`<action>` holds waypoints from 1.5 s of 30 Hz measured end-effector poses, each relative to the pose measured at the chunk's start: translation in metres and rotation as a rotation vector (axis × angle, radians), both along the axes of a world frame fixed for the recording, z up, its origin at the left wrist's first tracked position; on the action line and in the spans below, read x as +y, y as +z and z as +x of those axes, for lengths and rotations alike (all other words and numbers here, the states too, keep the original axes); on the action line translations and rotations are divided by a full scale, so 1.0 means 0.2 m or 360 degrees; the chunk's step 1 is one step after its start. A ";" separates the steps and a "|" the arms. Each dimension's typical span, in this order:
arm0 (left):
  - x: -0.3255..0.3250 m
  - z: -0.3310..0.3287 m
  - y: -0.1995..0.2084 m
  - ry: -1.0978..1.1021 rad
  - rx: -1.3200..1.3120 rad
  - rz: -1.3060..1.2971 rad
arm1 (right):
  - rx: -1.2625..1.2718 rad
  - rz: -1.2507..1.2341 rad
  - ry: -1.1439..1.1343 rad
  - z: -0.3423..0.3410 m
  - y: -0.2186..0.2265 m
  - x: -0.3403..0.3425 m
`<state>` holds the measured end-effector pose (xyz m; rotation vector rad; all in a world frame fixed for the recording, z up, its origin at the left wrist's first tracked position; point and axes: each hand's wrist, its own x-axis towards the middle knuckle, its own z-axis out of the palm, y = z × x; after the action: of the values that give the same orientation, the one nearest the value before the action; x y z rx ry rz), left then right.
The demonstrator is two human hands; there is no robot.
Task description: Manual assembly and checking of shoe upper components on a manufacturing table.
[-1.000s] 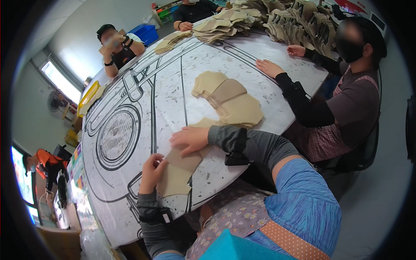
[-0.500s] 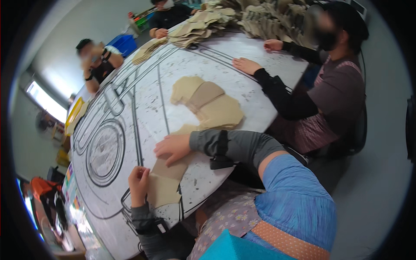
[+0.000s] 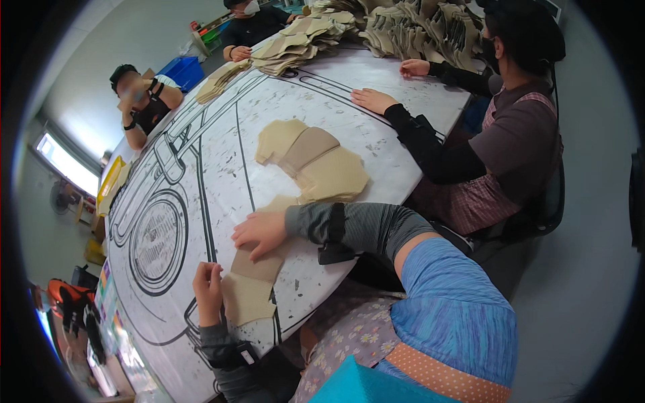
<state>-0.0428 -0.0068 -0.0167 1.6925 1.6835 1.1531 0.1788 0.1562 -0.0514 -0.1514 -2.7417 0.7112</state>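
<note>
Taking twelve o'clock as the far edge of our view, we find the beige fabric piece [image 3: 248,300] on the near side of the white table [image 3: 222,161], between six and seven o'clock. Its long axis runs from a little past six up toward one, bowed slightly, with a darker band across its middle. We see the right hand [image 3: 261,232] laid palm down over that upper middle, fingers spread toward nine, gripping nothing that we can see. The left hand [image 3: 209,285], fingers curled, stands just beside the piece's nine o'clock edge; we cannot tell whether thumb and finger pinch it.

On the left wrist we notice a black device [image 3: 246,353] with a pale rectangle too small for us to read. Black line drawing covers the tabletop, including a ringed circle [image 3: 160,243] at nine.

At one o'clock from the right hand we see a layered stack of matching pieces [image 3: 329,176], its long axis from ten to four. The right hand blocks our view of part of the beige piece. Large fabric piles [image 3: 420,33] sit near twelve and one; a co-worker [image 3: 514,144] sits at two, hands on the table.
</note>
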 end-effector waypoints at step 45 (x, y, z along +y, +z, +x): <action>0.17 -0.75 -0.07 0.0725 0.2148 0.0150 | -0.0144 0.0247 -0.0606 0.08 0.19 -0.07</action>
<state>-0.1927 0.0272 -0.0311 2.4305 2.8913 0.0509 0.1948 0.1425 -0.0131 -0.6630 -2.7194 0.3943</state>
